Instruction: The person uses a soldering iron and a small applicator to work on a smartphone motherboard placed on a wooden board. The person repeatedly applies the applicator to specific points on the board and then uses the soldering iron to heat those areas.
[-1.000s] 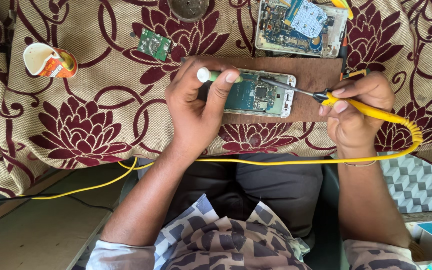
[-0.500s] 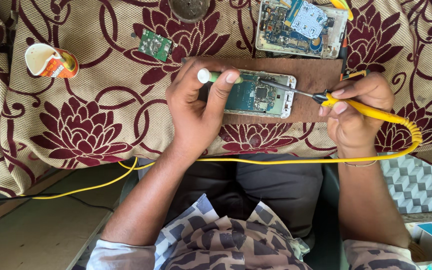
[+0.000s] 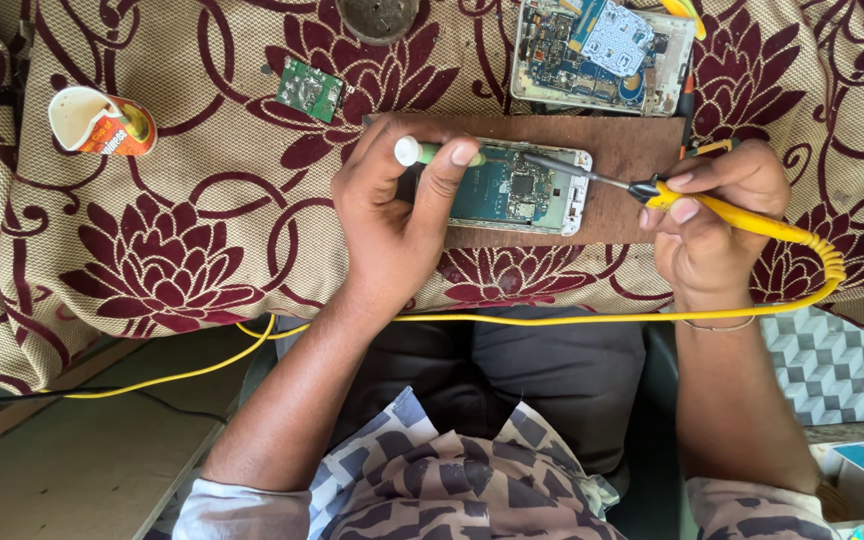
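Small green circuit board (image 3: 310, 88), tipped paper cup (image 3: 102, 122), second opened phone (image 3: 602, 52) on floral cloth (image 3: 172, 240).

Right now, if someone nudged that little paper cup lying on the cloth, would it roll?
Probably: the paper cup lies tipped on its side, and its round wall looks free to roll. It seems light, and the soft patterned cloth might slow it.

Bright, even daylight — soft shadows, sharp focus, no glare or blur

A phone-repair workbench: opened circuit boards (image 3: 600, 50), a yellow soldering iron (image 3: 732, 212) and a cloth-covered table (image 3: 152, 250).
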